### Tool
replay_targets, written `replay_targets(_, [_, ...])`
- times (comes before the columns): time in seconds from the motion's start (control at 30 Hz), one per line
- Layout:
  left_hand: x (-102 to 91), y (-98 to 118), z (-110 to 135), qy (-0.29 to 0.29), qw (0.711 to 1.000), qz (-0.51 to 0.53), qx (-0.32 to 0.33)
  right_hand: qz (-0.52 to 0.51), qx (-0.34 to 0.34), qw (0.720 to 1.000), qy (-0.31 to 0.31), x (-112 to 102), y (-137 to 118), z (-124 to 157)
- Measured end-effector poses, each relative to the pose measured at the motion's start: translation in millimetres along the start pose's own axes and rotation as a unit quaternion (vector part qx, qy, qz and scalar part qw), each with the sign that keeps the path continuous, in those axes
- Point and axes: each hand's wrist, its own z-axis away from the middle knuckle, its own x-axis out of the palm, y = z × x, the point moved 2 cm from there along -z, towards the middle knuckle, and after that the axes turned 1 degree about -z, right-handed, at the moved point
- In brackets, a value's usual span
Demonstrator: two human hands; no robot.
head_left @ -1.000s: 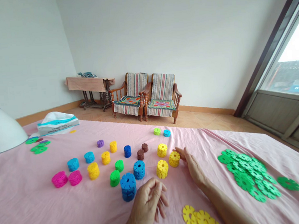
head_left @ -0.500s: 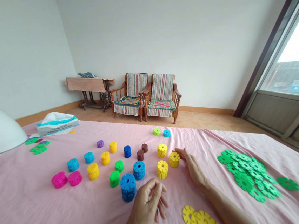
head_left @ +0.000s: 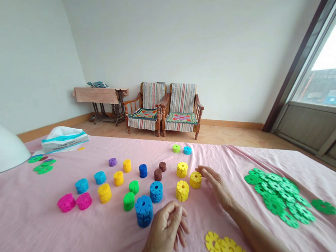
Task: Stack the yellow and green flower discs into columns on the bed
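- The right hand (head_left: 217, 186) lies flat and loose on the bed, with its fingers spread a little. It holds nothing.
- The fingertips of that hand (head_left: 201, 170) are right next to a short yellow stack (head_left: 195, 179). I cannot tell if they touch it.
- The left hand (head_left: 163, 231) is curled softly, with its fingers bent and not pinching anything.
- A tall blue stack (head_left: 144, 210) of round, bumpy plastic pieces stands just beside the left hand, and they are not touching.
- A second blue stack (head_left: 156, 191) and a fat yellow stack (head_left: 182, 190) sit between the two hands.
- Flat yellow flower pieces (head_left: 223, 249) lie in a heap below the right arm (head_left: 255, 228).
- Flat green flower pieces (head_left: 277, 196) lie in a big heap to the right.
- Two pink stacks (head_left: 75, 201) and other small stacks stand in loose rows farther off.
- All of them are on a pink bed sheet (head_left: 32, 234).
- Far away, two striped chairs (head_left: 164, 107) stand by the wall.
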Motion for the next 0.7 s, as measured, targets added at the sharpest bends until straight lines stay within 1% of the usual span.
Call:
replay_targets(0.17, [0.8, -0.2, 0.5, -0.003, 1.0, -0.007, 0.004, 0.047, -0.041, 0.995, -0.079, -12.6, 9.6, -5.0])
replay_targets(0.27, [0.9, 0.0, 0.8, -0.003, 1.0, -0.006, 0.006, 0.095, -0.067, 0.989, -0.097, -13.8, 18.4, -4.2])
replay_targets(0.37, [0.8, 0.0, 1.0, 0.0, 1.0, -0.003, 0.003, 0.14, -0.081, 0.984, -0.081, -9.3, 22.4, -2.2])
replay_targets(0.47, [0.8, -0.8, 0.5, -0.001, 1.0, -0.004, 0.004, 0.171, -0.083, 0.98, -0.052, -2.8, 22.6, -0.8])
replay_targets(0.57, [0.5, -2.4, -0.3, -0.004, 1.0, -0.003, 0.005, 0.182, -0.08, 0.98, -0.027, 3.2, 21.5, -0.8])
replay_targets(0.7, [-0.3, -3.7, -0.6, -0.006, 1.0, -0.004, 0.006, 0.192, -0.073, 0.979, -0.011, 9.2, 19.1, -1.1])
